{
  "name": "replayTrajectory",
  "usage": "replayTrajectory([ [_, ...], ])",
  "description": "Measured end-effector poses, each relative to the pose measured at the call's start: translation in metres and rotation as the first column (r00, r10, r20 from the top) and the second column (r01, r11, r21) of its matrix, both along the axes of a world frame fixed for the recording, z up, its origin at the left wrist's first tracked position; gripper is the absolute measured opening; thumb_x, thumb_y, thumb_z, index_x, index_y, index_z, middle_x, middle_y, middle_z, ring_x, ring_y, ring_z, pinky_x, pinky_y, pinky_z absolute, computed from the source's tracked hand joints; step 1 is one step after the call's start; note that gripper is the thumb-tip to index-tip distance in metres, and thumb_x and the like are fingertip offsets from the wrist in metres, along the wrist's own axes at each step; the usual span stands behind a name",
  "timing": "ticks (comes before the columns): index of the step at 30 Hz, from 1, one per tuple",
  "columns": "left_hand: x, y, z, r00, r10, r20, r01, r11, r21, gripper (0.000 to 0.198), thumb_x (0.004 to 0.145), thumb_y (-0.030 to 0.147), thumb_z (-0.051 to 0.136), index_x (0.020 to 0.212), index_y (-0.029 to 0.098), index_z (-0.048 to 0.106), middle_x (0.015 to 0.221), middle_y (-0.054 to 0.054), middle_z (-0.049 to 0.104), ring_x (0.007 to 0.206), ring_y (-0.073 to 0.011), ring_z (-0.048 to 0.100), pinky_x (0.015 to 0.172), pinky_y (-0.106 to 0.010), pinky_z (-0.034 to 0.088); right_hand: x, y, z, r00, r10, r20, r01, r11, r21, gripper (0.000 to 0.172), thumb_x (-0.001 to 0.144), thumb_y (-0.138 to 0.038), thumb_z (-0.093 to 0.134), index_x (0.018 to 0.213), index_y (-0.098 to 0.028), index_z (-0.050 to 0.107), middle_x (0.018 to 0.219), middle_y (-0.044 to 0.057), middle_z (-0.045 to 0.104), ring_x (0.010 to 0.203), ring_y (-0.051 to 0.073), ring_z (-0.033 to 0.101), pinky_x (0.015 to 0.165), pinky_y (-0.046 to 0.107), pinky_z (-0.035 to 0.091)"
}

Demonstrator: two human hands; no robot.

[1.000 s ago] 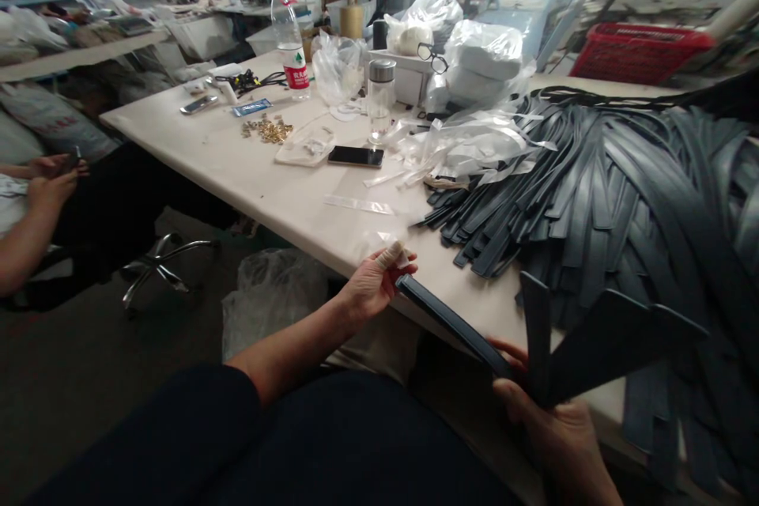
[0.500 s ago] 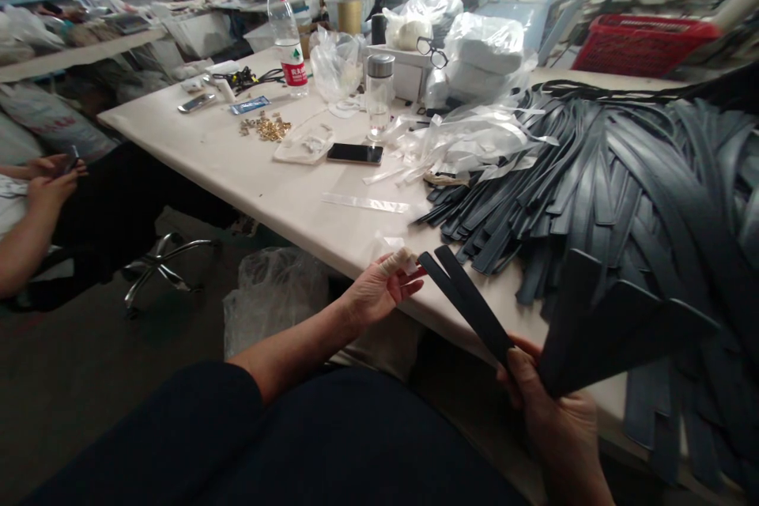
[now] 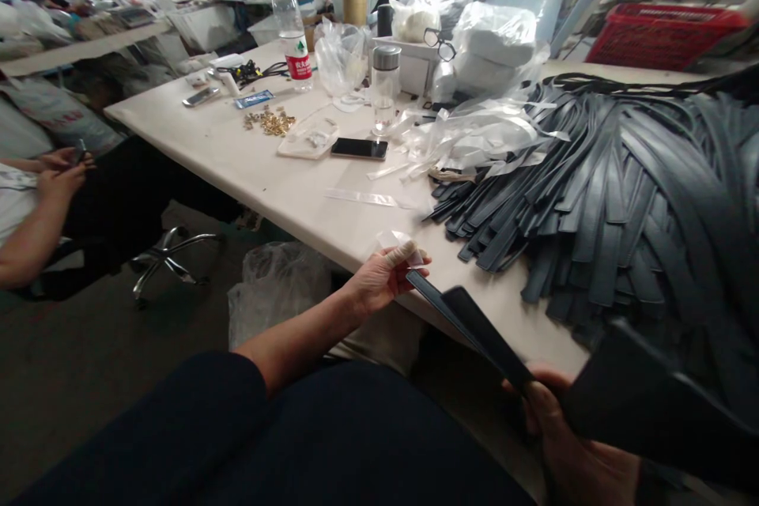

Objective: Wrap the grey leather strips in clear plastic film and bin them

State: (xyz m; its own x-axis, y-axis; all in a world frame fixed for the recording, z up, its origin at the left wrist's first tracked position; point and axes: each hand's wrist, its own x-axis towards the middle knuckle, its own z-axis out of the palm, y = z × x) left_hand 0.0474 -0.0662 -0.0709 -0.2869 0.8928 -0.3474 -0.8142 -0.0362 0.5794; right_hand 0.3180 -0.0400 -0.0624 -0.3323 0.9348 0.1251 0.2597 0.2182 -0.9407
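My right hand (image 3: pixel 584 439) is closed around several dark leather-like straps (image 3: pixel 486 332). Two narrow strap ends point from it toward my left hand, and broader dark ends fan out blurred on the right. My left hand (image 3: pixel 383 277), its thumb wrapped in pale tape, is pinched beside the tip of the farther strap. A piece of clear plastic film (image 3: pixel 396 239) shows at its fingertips. Whether the left fingers touch the strap tip, I cannot tell. A large pile of similar straps (image 3: pixel 640 166) covers the table's right side.
On the table (image 3: pixel 237 158) lie a phone (image 3: pixel 359 148), small brass-coloured fittings (image 3: pixel 276 122), a glass bottle (image 3: pixel 385 91), a plastic bottle (image 3: pixel 292 39) and crumpled plastic strips (image 3: pixel 474 134). A seated person (image 3: pixel 53 190) is at left, near a chair base (image 3: pixel 171 265). A red basket (image 3: pixel 658 35) stands behind.
My right hand has moved down and right with the straps, whose broad ends have swung lower and rightward. My left hand stays near the strap tips, its fingers more curled.
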Motion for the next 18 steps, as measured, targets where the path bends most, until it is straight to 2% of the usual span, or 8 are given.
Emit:
replayTrajectory([
  [5, -0.003, -0.002, 0.000, 0.994, -0.077, -0.082, 0.077, 0.997, -0.002, 0.035, 0.069, 0.044, 0.086, 0.076, 0.014, 0.071, 0.079, -0.007, 0.076, 0.058, -0.0117, 0.067, 0.053, -0.019, 0.052, 0.005, 0.001, -0.003, 0.998, 0.057, 0.038, -0.059, 0.997, 0.055, 0.021, 0.086, -0.044, 0.066, 0.093, -0.024, 0.067, 0.070, 0.000, 0.061, 0.055, 0.016, 0.048, 0.053, 0.031, 0.036],
  [10, -0.006, -0.003, -0.001, 0.986, -0.116, -0.123, 0.116, 0.993, -0.012, 0.041, 0.065, 0.050, 0.086, 0.077, 0.013, 0.072, 0.079, -0.007, 0.075, 0.058, -0.0126, 0.068, 0.051, -0.019, 0.052, 0.000, -0.002, 0.006, 0.998, -0.013, 0.064, 0.009, 0.998, 0.067, 0.016, 0.091, -0.040, 0.063, 0.091, -0.024, 0.066, 0.060, -0.003, 0.052, 0.052, 0.014, 0.045, 0.055, 0.031, 0.036],
  [15, -0.008, -0.002, -0.003, 0.976, -0.143, -0.162, 0.137, 0.989, -0.046, 0.044, 0.065, 0.052, 0.086, 0.079, 0.013, 0.073, 0.075, -0.007, 0.075, 0.057, -0.0139, 0.069, 0.052, -0.020, 0.051, -0.002, -0.003, 0.009, 0.999, -0.012, 0.035, 0.011, 0.999, 0.050, 0.021, 0.092, -0.042, 0.064, 0.094, -0.021, 0.065, 0.068, 0.000, 0.060, 0.052, 0.014, 0.046, 0.055, 0.031, 0.037],
  [18, -0.010, 0.000, -0.004, 0.968, -0.181, -0.174, 0.174, 0.983, -0.056, 0.043, 0.063, 0.052, 0.086, 0.077, 0.014, 0.072, 0.069, -0.005, 0.073, 0.057, -0.0157, 0.070, 0.050, -0.020, 0.050, -0.002, 0.000, 0.005, 0.999, -0.015, 0.040, 0.013, 0.999, 0.052, 0.020, 0.092, -0.041, 0.065, 0.091, -0.021, 0.066, 0.064, -0.001, 0.060, 0.051, 0.014, 0.047, 0.053, 0.031, 0.035],
])
